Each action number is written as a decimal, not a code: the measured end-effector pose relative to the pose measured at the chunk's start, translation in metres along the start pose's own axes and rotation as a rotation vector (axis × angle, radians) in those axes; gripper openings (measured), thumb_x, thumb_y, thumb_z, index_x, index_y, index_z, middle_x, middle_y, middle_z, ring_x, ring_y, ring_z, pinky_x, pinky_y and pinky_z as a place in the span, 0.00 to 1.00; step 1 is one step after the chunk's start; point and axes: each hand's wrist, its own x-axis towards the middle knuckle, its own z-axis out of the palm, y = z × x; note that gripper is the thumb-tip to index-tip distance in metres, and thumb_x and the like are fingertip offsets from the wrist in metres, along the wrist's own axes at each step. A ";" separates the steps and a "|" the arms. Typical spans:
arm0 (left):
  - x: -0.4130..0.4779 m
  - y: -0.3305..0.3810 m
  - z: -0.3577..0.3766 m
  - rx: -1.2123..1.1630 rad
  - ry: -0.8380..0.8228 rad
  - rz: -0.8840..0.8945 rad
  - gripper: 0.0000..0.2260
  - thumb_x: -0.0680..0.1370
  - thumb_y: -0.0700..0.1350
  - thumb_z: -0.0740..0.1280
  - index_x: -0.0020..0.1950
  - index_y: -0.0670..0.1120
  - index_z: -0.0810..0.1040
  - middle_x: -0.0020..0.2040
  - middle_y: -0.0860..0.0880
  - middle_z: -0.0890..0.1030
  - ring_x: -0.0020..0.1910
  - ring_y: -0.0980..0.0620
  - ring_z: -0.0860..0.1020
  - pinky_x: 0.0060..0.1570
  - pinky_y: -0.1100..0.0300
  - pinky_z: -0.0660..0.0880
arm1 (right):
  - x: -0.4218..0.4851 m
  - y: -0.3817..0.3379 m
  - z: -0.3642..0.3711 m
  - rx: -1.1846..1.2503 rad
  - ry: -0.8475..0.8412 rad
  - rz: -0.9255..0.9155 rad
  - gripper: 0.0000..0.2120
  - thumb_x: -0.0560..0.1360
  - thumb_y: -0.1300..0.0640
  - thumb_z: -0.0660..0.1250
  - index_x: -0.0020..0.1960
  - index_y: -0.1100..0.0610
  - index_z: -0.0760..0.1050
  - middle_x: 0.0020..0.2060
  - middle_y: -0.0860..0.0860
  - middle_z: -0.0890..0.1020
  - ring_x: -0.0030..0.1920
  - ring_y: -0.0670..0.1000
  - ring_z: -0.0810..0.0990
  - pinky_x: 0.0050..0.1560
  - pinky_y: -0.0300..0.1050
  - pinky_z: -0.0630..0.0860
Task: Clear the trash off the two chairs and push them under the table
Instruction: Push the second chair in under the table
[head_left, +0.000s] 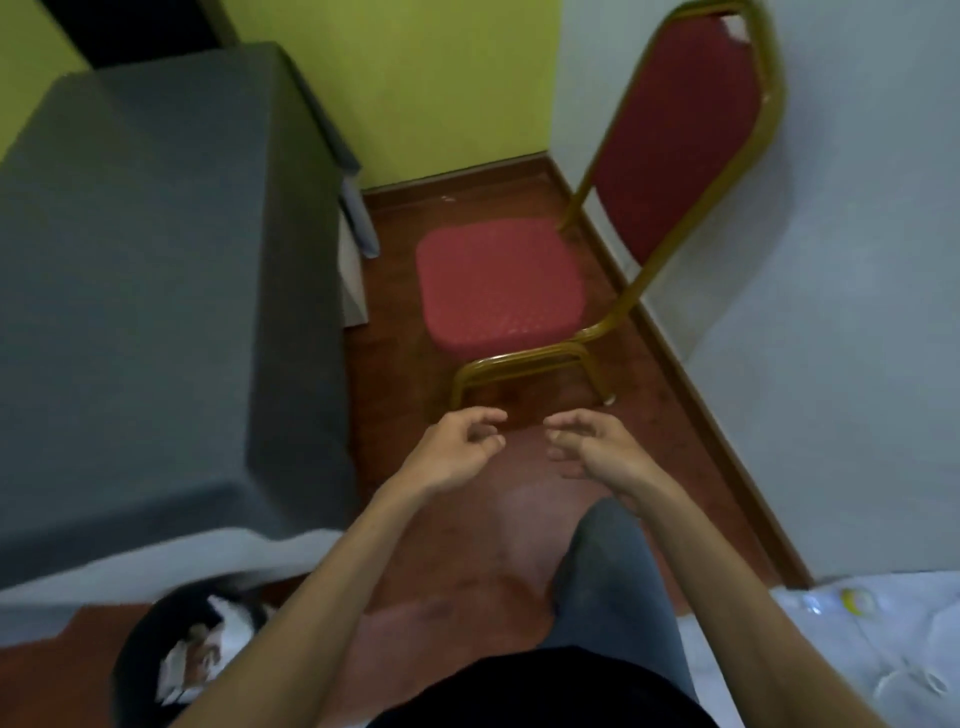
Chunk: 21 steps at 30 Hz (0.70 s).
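A red padded chair (498, 286) with a gold metal frame stands ahead of me on the wooden floor, its back against the right wall. Its seat is bare. The table (156, 291), draped in a grey cloth, fills the left side, a short gap away from the chair. My left hand (457, 447) and my right hand (592, 447) are stretched out side by side just short of the chair's front legs, fingers loosely curled and apart, holding nothing. A black trash bin (156, 670) with crumpled paper inside sits at the lower left.
A white wall with a brown skirting board runs along the right, a green wall closes the corner behind the chair. A white surface (857, 639) with a clear plastic bottle lies at the lower right. My grey-trousered leg (608, 577) steps forward between bin and surface.
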 end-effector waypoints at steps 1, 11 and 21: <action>0.018 0.021 0.006 0.015 -0.022 0.004 0.17 0.79 0.49 0.67 0.67 0.55 0.78 0.60 0.53 0.82 0.60 0.54 0.80 0.64 0.53 0.75 | 0.006 -0.009 -0.023 0.003 0.023 0.004 0.06 0.80 0.60 0.68 0.56 0.53 0.80 0.55 0.57 0.85 0.54 0.54 0.85 0.50 0.49 0.83; 0.105 0.236 0.021 0.049 -0.154 0.139 0.15 0.76 0.50 0.68 0.63 0.52 0.80 0.50 0.52 0.84 0.47 0.53 0.81 0.50 0.55 0.76 | 0.004 -0.162 -0.214 -0.017 0.209 -0.032 0.04 0.81 0.61 0.65 0.54 0.54 0.77 0.52 0.56 0.82 0.48 0.54 0.83 0.49 0.51 0.80; 0.178 0.341 -0.002 0.200 -0.197 0.192 0.21 0.79 0.49 0.67 0.72 0.49 0.72 0.60 0.50 0.81 0.58 0.50 0.80 0.60 0.52 0.77 | 0.049 -0.260 -0.283 -0.120 0.335 -0.104 0.03 0.81 0.58 0.66 0.51 0.53 0.78 0.55 0.56 0.83 0.55 0.56 0.84 0.54 0.54 0.82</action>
